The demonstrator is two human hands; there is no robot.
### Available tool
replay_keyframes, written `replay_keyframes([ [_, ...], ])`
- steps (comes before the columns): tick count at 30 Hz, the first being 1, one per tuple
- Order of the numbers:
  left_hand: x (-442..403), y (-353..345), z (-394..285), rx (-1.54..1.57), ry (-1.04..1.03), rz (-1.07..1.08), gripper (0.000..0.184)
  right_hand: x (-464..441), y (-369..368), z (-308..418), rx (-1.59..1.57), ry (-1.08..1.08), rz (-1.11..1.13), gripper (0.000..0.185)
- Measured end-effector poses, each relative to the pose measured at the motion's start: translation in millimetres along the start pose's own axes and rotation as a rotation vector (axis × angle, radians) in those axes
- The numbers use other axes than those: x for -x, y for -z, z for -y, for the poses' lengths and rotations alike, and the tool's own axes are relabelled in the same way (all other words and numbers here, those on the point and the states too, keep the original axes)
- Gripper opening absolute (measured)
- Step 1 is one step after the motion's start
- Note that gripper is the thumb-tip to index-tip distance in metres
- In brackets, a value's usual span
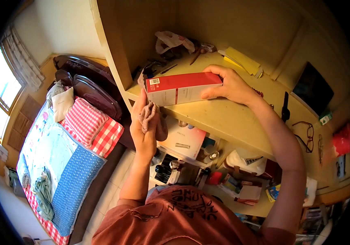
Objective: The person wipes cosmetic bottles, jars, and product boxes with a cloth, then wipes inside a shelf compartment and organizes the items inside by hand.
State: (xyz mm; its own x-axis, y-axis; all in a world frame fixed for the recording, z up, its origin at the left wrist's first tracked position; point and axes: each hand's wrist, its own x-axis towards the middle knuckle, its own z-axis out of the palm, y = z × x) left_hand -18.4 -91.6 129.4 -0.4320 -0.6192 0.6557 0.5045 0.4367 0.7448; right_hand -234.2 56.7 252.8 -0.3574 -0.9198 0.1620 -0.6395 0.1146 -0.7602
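Note:
A long red and white box (183,87) with a small printed code on one end is held level above the edge of the wooden shelf (232,122). My right hand (228,86) grips the box's far right end, thumb on the white side and fingers over the top. At the other end, my left hand (144,126) has a crumpled brownish cloth (147,116) in it. The cloth hangs below the palm, and part of it rises beside the box's left end. The left fingertips are partly hidden behind the box and the cloth.
On the shelf lie a plastic bag (174,42), a yellow packet (240,61), glasses (305,136), a watch (285,107) and a dark tablet-like panel (313,89). Below is an open drawer (171,171) with bottles. A bed (77,179) stands at left.

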Motion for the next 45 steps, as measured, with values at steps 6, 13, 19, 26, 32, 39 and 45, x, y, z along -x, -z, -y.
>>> replay_keyframes([
  [6,7,-9,-2,-0.123,-0.094,-0.08,0.054,-3,3,1,0.169,0.012,0.001,0.046],
  [13,-1,-8,-11,-0.199,-0.198,-0.116,0.049,5,2,17,-0.161,-0.152,0.075,0.048],
  [19,-26,0,-32,-0.659,-0.307,-0.064,0.042,2,-13,0,-0.158,0.058,-0.018,0.06],
  [26,-35,-20,-55,-0.948,-0.345,0.124,0.04,6,-16,-1,-0.056,0.023,-0.085,0.071],
  [32,-34,-54,-65,-0.925,-0.387,0.245,0.048,6,-22,-15,-0.048,-0.08,-0.168,0.07],
  [39,-24,-81,-70,-0.78,-0.541,0.509,0.054,4,-26,-22,-0.092,0.02,-0.341,0.064],
  [45,-37,-72,-58,-0.859,-0.495,0.423,0.053,0,-27,-38,-0.044,-0.037,-0.342,0.07],
])
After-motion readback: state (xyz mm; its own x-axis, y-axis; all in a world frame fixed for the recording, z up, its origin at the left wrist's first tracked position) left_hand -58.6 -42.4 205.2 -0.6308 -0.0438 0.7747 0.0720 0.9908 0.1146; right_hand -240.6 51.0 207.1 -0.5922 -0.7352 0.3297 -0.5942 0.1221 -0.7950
